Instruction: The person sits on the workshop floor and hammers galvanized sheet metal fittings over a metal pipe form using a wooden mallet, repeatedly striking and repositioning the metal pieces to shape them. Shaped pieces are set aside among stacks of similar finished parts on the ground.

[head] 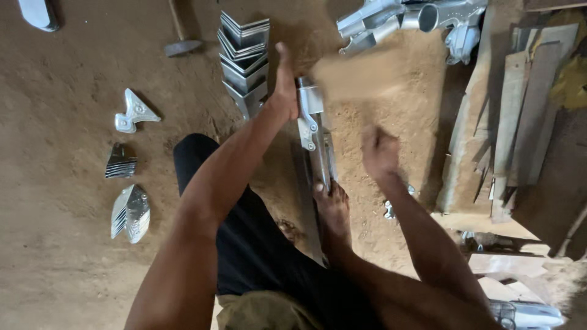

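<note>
A long silvery metal casting [317,137] lies on the dirt floor in front of me. My left hand [284,91] grips its upper end, thumb pointing up. My bare foot [333,211] presses on its lower end. My right hand [379,150] is a closed fist to the right of the casting, blurred by motion. Above it is a blurred tan wooden block [358,76], which the fist seems to hold by a handle; the blur hides the join.
A stack of square metal shells [244,55] stands just left of the casting, with a hammer [180,46] beyond. Small cast pieces [136,113] [130,212] lie at the left. Silvery castings [403,18] are piled top right, and wooden planks [513,122] lean at the right.
</note>
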A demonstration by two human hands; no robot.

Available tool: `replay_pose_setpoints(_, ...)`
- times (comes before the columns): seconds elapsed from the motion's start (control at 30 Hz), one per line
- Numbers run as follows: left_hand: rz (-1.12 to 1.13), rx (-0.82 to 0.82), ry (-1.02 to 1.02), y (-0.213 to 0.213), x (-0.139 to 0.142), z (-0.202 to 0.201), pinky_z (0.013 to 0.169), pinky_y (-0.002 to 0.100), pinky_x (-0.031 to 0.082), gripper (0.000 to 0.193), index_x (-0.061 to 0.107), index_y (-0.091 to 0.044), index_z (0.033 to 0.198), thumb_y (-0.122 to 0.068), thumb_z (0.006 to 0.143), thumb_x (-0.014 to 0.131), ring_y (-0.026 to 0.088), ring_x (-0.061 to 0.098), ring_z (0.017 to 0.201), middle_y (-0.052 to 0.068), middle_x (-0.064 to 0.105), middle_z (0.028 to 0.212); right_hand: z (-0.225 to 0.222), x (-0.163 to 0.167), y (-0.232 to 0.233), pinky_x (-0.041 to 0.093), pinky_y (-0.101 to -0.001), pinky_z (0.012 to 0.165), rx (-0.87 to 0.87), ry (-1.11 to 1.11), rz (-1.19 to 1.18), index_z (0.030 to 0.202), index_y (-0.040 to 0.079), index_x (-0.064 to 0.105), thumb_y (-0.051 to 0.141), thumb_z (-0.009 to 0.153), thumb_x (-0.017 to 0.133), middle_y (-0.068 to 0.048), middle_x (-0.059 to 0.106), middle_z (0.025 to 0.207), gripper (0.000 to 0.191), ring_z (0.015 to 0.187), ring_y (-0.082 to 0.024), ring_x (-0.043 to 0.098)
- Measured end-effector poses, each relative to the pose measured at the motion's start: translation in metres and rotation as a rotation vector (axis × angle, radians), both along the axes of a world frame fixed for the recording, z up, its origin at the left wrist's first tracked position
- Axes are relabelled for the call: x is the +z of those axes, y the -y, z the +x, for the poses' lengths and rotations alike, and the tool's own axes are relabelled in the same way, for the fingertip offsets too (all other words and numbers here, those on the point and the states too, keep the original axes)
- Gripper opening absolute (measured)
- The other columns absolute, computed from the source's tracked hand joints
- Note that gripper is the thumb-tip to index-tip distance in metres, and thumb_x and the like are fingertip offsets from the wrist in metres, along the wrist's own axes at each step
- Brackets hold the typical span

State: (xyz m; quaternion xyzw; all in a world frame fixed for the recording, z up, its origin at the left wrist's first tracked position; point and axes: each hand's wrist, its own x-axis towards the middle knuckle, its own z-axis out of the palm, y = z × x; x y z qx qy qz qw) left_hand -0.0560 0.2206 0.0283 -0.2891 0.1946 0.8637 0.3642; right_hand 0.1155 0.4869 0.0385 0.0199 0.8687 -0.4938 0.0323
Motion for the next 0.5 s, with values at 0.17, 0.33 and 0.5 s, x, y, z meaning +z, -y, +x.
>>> replay_pose_setpoints(0.17, -0.072, -0.08, 0.011, 0.001, 0.0, 0.001, 0.079, 0.046, 0.056, 0.135, 0.042, -0.002, 0.155, -0.103, 0.068, 0.023, 0.037, 0.066, 0.098, 0.035, 0.062, 0.141, -0.003, -0.026, -0.001, 0.036, -0.0259, 0.044, -0.245, 0.204, -0.584, 0.096, 0.017, 0.054, 0.044, 0.115, 0.048, 0.003, 0.051, 0.066, 0.034, 0.051, -0.011, 0.047)
replay_pose_setpoints(0.33, 0.168, -0.091, -0.034, 0.001, 0.002, 0.003, 0.092, 0.054, 0.058, 0.134, 0.039, -0.003, 0.157, -0.099, 0.064, 0.024, 0.038, 0.069, 0.11, 0.027, 0.056, 0.143, -0.007, -0.01, 0.002, 0.039, -0.0279, 0.047, -0.173, 0.143, -0.225, 0.091, 0.023, 0.057, 0.046, 0.114, 0.053, 0.005, 0.057, 0.067, 0.033, 0.052, -0.011, 0.053)
replay_pose_setpoints(0.5, 0.21, -0.044, 0.033, -0.003, 0.004, -0.006, 0.092, 0.049, 0.056, 0.137, 0.042, 0.001, 0.153, -0.101, 0.062, 0.031, 0.04, 0.066, 0.109, 0.035, 0.059, 0.138, -0.01, 0.019, 0.017, 0.033, -0.0269, 0.04, -0.339, 0.043, -1.466, 0.096, 0.017, 0.06, 0.056, 0.1, 0.06, 0.002, 0.048, 0.066, 0.039, 0.049, -0.011, 0.047)
